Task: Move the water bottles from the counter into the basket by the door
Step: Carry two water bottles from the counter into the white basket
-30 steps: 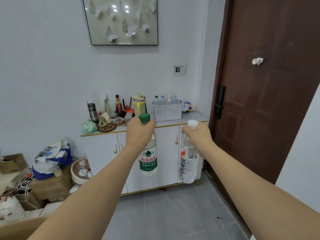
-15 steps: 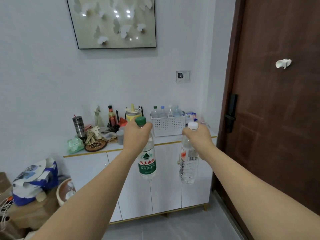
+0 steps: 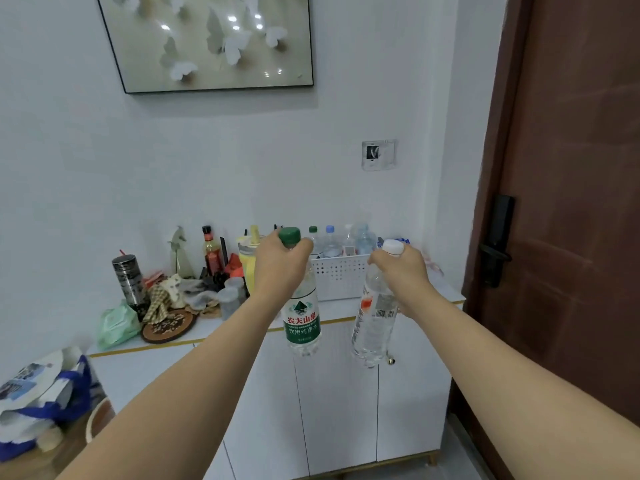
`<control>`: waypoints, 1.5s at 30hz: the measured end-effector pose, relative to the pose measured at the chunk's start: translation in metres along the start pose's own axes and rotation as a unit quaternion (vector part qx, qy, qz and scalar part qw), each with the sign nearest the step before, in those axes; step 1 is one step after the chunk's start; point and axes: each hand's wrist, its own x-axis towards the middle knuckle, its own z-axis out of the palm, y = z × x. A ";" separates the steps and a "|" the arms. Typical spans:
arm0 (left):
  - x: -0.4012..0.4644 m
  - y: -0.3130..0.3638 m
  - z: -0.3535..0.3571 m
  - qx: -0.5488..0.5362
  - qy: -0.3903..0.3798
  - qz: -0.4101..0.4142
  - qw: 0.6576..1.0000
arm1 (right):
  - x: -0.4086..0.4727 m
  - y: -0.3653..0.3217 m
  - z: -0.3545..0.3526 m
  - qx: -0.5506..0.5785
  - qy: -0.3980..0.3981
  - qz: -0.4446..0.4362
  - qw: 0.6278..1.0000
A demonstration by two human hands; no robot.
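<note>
Each hand's grip pinches a bottle's neck: left hand [image 3: 280,268] the green-capped bottle [image 3: 302,320], right hand [image 3: 401,271] the white-capped bottle [image 3: 375,327] (both hang upright); basket [image 3: 341,277] on the desk lies just beyond, between them.

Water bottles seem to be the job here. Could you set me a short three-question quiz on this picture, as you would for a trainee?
1. True or false: the left hand holds the clear plastic bottle with the green cap and green label by its neck.
2. What colour is the cap of the clear plastic bottle in the right hand?
3. The white perforated plastic basket on the white cabinet top is: A empty; B already holding bottles; C on the floor.

Key: 1 true; 2 white; 3 B.
</note>
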 end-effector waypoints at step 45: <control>0.328 -0.261 0.209 -0.088 0.096 -0.238 0.963 | 0.427 0.169 0.174 -0.089 -0.039 0.011 0.995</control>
